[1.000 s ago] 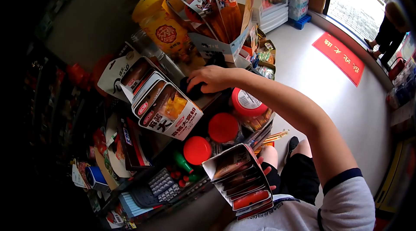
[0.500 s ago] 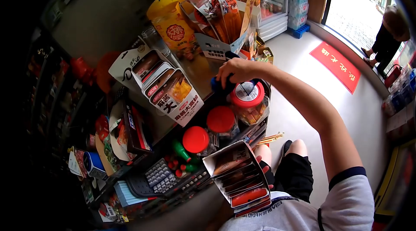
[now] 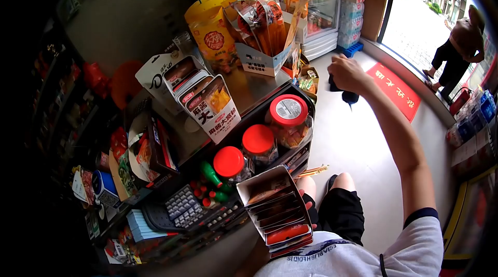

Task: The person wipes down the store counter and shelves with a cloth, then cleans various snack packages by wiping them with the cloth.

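My left hand (image 3: 307,205) grips an opened cardboard box of snack packets (image 3: 275,212) close to my shirt; only some of its fingers show at the box's side. Over the floor, past the counter's edge, my right hand (image 3: 348,73) is closed on a bunched dark blue cloth (image 3: 343,93). Nearest to that hand on the counter is a clear jar with a red lid (image 3: 289,111), filled with small wrapped items. Two more red-lidded jars, one in the middle (image 3: 259,140) and one nearer the keyboard (image 3: 229,161), line the same shelf.
On the counter (image 3: 249,92) stand a white snack box (image 3: 210,113), a display box of packaged snacks (image 3: 262,61) and a yellow tub with lollipops (image 3: 206,15). A keyboard (image 3: 184,207) and green bottles (image 3: 210,174) lie lower. A person (image 3: 459,43) stands by the doorway beyond a red mat (image 3: 397,90).
My right hand has swung away from the jar lid, out to the right over the floor, with the cloth. The box in my left hand has shifted slightly leftward in view.
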`<act>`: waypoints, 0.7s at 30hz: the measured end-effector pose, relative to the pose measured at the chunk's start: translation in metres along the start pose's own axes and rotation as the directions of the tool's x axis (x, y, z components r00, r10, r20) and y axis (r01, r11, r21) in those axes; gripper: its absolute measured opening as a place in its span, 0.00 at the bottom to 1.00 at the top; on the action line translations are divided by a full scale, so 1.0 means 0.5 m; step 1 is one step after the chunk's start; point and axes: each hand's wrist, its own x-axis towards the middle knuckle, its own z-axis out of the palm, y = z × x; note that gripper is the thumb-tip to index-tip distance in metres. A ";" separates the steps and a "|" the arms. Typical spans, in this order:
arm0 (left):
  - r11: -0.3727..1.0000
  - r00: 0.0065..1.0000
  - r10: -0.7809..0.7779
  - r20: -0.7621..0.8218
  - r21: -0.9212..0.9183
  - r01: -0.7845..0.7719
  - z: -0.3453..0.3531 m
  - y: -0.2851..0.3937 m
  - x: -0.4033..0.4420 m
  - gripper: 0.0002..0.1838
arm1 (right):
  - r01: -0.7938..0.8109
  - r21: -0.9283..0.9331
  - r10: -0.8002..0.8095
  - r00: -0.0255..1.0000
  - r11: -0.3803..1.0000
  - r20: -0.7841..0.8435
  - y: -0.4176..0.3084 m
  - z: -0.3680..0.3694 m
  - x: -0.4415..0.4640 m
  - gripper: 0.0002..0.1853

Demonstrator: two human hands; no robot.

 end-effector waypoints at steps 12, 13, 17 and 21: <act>0.985 0.953 -0.166 0.253 0.086 0.149 -0.063 0.044 -0.017 0.46 | 0.543 0.140 -0.428 0.773 0.828 -0.468 -0.335 0.070 0.174 0.24; 0.980 0.927 -0.198 0.320 0.058 0.189 -0.071 0.050 -0.013 0.46 | 0.487 0.247 -0.440 0.870 0.837 -0.223 -0.349 0.084 0.178 0.26; 0.997 0.997 0.068 0.042 0.033 -0.070 0.033 0.014 -0.029 0.44 | 0.402 0.482 -0.362 0.915 0.778 -0.178 -0.355 0.089 0.179 0.36; 1.000 1.000 -0.015 0.027 0.017 0.015 0.085 0.029 -0.004 0.33 | 0.403 0.875 -0.264 0.904 0.270 -0.335 -0.406 0.058 0.079 0.55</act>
